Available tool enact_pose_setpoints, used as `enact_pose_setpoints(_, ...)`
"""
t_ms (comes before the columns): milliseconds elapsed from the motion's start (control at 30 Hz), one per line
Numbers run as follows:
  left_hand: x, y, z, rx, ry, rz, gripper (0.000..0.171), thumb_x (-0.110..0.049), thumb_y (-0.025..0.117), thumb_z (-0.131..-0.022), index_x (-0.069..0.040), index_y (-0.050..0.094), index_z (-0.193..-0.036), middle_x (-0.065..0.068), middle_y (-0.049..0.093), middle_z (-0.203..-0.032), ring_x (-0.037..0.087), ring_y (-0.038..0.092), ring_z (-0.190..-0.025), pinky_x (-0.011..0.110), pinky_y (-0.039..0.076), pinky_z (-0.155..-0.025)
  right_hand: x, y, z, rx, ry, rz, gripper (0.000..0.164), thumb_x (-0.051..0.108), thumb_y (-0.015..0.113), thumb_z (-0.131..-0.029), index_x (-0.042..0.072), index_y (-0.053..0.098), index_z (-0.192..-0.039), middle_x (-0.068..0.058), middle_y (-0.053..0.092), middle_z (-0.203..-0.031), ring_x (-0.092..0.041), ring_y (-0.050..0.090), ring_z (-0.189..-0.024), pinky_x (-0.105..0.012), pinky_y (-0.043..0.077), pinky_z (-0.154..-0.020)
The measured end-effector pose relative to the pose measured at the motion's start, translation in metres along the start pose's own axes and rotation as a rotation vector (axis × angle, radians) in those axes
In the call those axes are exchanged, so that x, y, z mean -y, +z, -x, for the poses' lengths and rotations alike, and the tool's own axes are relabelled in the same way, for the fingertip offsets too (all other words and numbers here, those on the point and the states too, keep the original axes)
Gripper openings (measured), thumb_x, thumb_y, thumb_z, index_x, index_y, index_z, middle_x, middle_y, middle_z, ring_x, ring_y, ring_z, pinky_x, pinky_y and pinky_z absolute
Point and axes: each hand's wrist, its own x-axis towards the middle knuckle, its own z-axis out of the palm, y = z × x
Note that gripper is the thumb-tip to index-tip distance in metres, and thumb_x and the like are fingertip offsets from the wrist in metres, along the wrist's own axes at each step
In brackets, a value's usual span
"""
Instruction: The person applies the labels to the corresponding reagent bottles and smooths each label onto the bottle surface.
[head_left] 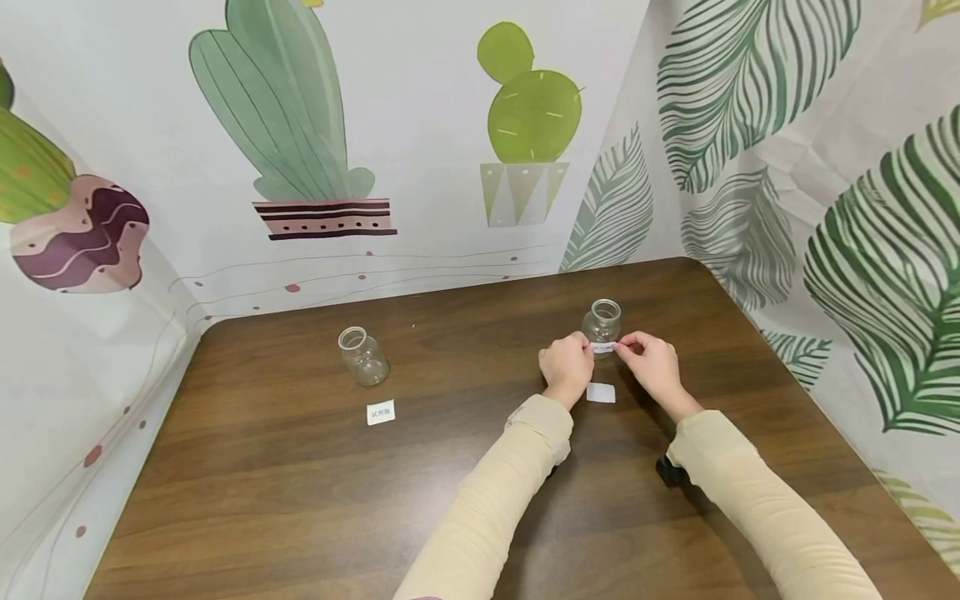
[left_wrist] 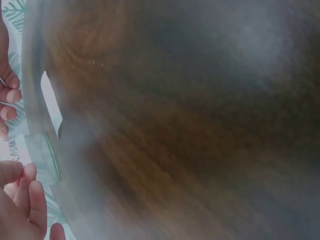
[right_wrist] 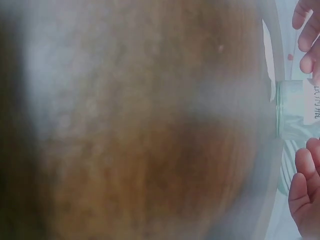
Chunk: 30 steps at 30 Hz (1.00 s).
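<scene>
A small white label with handwritten characters lies against the front of a clear glass jar, which stands upright near the table's far right. My left hand pinches the label's left end. At its other end, the fingertips of my right hand pinch it too. The left wrist view shows the written side of the label along the glass jar. On the table between my hands and just in front of the jar is a blank white slip.
A second clear glass jar stands open-mouthed at the left of the brown wooden table. Just before it lies another white label with handwriting. Patterned wall coverings border the table's back and sides.
</scene>
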Motion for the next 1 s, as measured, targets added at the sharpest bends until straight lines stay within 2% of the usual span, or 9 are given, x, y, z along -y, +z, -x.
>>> enact_pose_setpoints(300,0.002,-0.002,0.000,0.001,0.011,0.016,0.011,-0.038,0.058,-0.081,-0.029,0.063,-0.080,-0.013,0.067,-0.077,0.010,0.063,-0.072,0.028,0.039,-0.063,0.001,0.000,-0.002,0.038,0.024,-0.028,0.018,0.017,0.065,-0.077,0.001,0.062,-0.083,-0.012,0.063,-0.068,-0.017,0.053,-0.061,-0.029,0.038,-0.058)
enact_pose_setpoints(533,0.008,0.001,-0.002,0.028,0.010,0.038,0.021,-0.044,0.057,-0.080,-0.025,0.063,-0.087,-0.010,0.068,-0.082,0.012,0.063,-0.075,0.029,0.041,-0.067,0.000,0.001,-0.003,0.065,0.028,-0.046,0.023,0.018,0.065,-0.077,0.000,0.059,-0.091,-0.013,0.062,-0.071,-0.020,0.054,-0.063,-0.029,0.039,-0.059)
enact_pose_setpoints(667,0.013,0.000,-0.005,0.020,0.034,0.073,0.030,-0.043,0.060,-0.078,-0.023,0.059,-0.101,-0.008,0.067,-0.087,0.013,0.063,-0.078,0.030,0.044,-0.067,0.001,0.000,-0.004,0.088,0.029,-0.061,0.028,0.017,0.065,-0.078,0.000,0.056,-0.097,-0.014,0.063,-0.075,-0.021,0.054,-0.063,-0.029,0.039,-0.059)
enact_pose_setpoints(833,0.015,-0.004,-0.012,0.030,0.115,0.112,0.051,-0.037,0.064,-0.078,-0.025,0.046,-0.123,-0.005,0.063,-0.106,0.014,0.063,-0.089,0.030,0.048,-0.068,0.002,-0.001,-0.006,0.142,0.034,-0.060,0.043,0.019,0.066,-0.077,0.001,0.048,-0.113,-0.019,0.062,-0.091,-0.023,0.056,-0.065,-0.030,0.040,-0.059)
enact_pose_setpoints(1000,0.015,-0.005,-0.015,0.073,0.156,0.109,0.052,-0.034,0.063,-0.079,-0.028,0.043,-0.127,-0.006,0.061,-0.113,0.011,0.062,-0.093,0.029,0.049,-0.068,0.003,0.001,-0.010,0.218,0.027,-0.057,0.060,0.020,0.067,-0.076,0.003,0.037,-0.126,-0.022,0.057,-0.107,-0.023,0.058,-0.067,-0.030,0.042,-0.060)
